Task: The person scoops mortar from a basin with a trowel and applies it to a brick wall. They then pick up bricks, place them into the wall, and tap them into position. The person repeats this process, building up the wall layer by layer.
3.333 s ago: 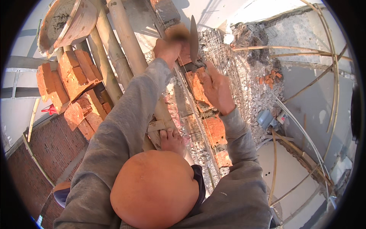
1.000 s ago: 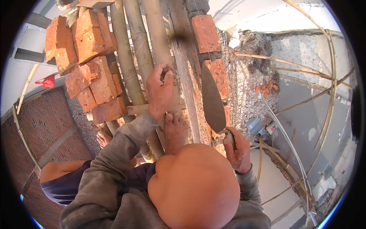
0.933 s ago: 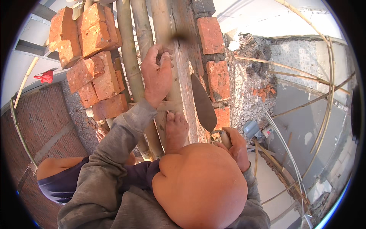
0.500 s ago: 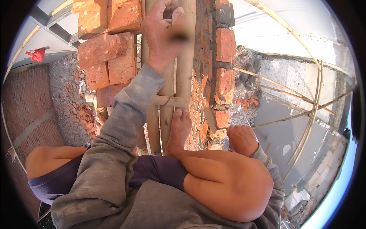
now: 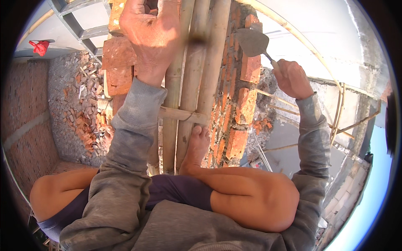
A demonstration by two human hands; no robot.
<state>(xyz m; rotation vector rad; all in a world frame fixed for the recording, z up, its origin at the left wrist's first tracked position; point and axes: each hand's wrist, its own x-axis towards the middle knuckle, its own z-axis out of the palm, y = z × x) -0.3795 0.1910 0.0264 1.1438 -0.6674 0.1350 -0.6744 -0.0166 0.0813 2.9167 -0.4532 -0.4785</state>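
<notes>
My right hand [image 5: 291, 77] is closed around the handle of a trowel [image 5: 253, 42]. The trowel's grey blade hovers over the row of bricks [image 5: 251, 67] topping the wall on the right. At the upper edge my left hand [image 5: 153, 35] is raised beside a stack of orange bricks [image 5: 118, 54], partly covering it. Its fingers are curled and partly cut off by the picture's edge; what they hold, if anything, I cannot make out.
Bamboo poles [image 5: 189, 83] run lengthwise under my bare foot [image 5: 196, 146], alongside the rough brick wall [image 5: 222, 100]. A bamboo crosspiece [image 5: 182, 114] ties them. Brick rubble [image 5: 86, 129] lies far below on the left. Slanting poles [image 5: 289, 25] stand at the right.
My right hand has lifted the trowel forward from beside my knee to above the wall's brick row. My left hand has shifted left and toward the upper edge, nearer the brick stack.
</notes>
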